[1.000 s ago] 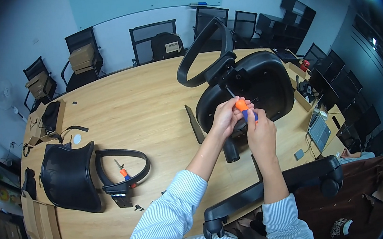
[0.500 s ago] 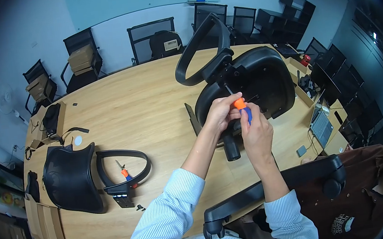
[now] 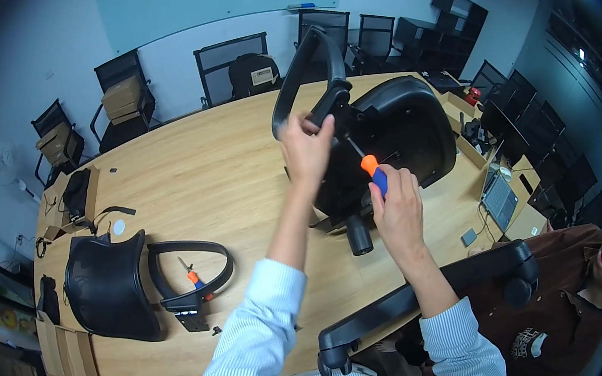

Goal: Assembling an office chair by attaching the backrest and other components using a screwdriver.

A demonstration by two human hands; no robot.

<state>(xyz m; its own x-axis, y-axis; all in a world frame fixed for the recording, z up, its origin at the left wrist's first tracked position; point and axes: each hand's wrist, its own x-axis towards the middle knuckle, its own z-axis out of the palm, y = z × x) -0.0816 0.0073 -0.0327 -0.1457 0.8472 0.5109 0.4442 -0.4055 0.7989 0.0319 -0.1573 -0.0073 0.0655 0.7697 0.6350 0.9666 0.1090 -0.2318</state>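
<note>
A wooden table (image 3: 186, 172) is seen from above. An upturned black chair seat (image 3: 399, 131) is lying on it at centre right. Its curved armrest (image 3: 299, 83) is gripped at the base by the left hand (image 3: 307, 149). An orange-and-blue screwdriver (image 3: 370, 168) is clasped in the right hand (image 3: 398, 210), tip against the seat.

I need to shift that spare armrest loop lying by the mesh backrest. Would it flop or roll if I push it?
The armrest loop looks like rigid moulded plastic, so probably no flop. It lies flat on the table, so it would likely slide rather than roll. Its bracket end may drag and pivot it.
</note>
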